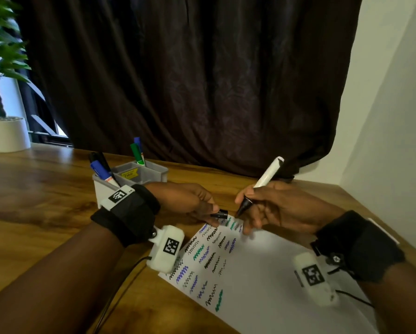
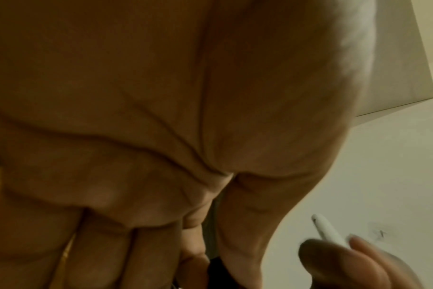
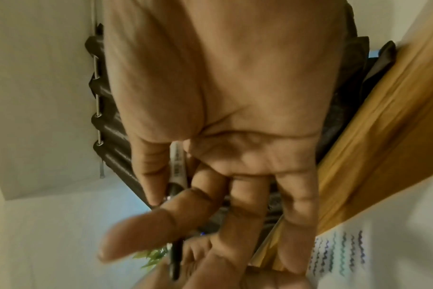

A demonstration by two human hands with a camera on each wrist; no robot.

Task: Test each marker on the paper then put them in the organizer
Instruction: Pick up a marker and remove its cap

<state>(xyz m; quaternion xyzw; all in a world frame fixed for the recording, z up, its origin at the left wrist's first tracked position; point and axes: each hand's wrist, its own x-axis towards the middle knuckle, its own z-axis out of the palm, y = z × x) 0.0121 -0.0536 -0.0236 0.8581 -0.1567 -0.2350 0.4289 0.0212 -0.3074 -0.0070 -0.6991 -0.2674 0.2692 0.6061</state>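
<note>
My right hand (image 1: pixel 244 208) grips an uncapped white marker (image 1: pixel 267 174), black tip pointing down-left just above the top edge of the paper (image 1: pixel 262 273). My left hand (image 1: pixel 211 213) pinches the marker's black cap (image 1: pixel 220 214), a short gap left of the tip. Rows of black, blue and green squiggles (image 1: pixel 209 256) cover the paper's left part. The grey organizer (image 1: pixel 139 175) stands behind my left wrist with blue, green and black markers in it. In the right wrist view the marker (image 3: pixel 177 168) runs between thumb and index finger. The left wrist view shows its white barrel (image 2: pixel 328 230).
A wooden table (image 1: pixel 45 189) carries everything. A potted plant (image 1: pixel 5 131) stands at the far left corner. A dark curtain (image 1: pixel 190 80) hangs behind the table and a white wall (image 1: pixel 395 116) closes the right side. Cables trail from both wrist cameras.
</note>
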